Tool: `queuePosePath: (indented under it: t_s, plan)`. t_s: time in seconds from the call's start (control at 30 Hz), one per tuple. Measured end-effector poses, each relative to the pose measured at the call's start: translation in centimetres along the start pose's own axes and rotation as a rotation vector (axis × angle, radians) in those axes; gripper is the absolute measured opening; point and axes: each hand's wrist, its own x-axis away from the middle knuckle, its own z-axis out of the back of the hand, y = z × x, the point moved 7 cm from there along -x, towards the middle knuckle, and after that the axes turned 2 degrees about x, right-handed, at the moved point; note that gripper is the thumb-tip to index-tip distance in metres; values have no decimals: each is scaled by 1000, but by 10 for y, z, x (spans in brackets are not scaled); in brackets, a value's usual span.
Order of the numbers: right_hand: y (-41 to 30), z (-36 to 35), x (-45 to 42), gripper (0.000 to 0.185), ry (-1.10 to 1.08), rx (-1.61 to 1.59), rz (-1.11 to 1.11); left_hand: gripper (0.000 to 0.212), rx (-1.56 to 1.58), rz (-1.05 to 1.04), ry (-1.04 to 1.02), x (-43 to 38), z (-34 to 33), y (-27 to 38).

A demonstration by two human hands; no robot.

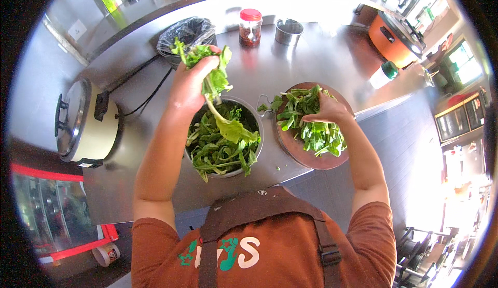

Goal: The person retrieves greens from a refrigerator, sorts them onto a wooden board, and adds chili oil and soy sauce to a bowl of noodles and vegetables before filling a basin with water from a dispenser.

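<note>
Cut leafy greens are gripped in my left hand (pixel 194 80), raised over the far left rim of a round metal pot (pixel 261 132). A long stem with a leaf (pixel 233 130) hangs from that bunch over the pot. More leafy greens (pixel 218 155) fill the pot, some poking over its near edge. To the right, my right hand (pixel 328 109) rests on a pile of greens (pixel 323 136) with its fingers sunk among the leaves. That pile lies on a round brown cutting board (pixel 290 144) at the counter's edge. A few leaves overhang the board's left side beside a bent wire.
A cream electric cooker (pixel 97 124) stands left, its black cords running behind. Along the back are a plastic-lined bin (pixel 186 35), a red-lidded jar (pixel 250 29) and a steel cup (pixel 289 33). An orange cooker (pixel 393 41) and a green-capped shaker (pixel 383 75) stand at right.
</note>
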Motion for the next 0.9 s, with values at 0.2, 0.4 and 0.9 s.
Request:
queuePosePath:
  t_s: [0.2, 0.4, 0.9]
  plan:
    - [-46, 95, 40, 74, -137, -97, 40, 20, 55, -9, -54, -7, -43, -16]
    - [-155, 55, 58, 42, 59, -1370, 334, 16, 222, -256, -15, -17, -83, -66]
    - [-19, 56, 136, 10, 412, -476, 576, 17, -247, 501, -491, -12, -118, -145]
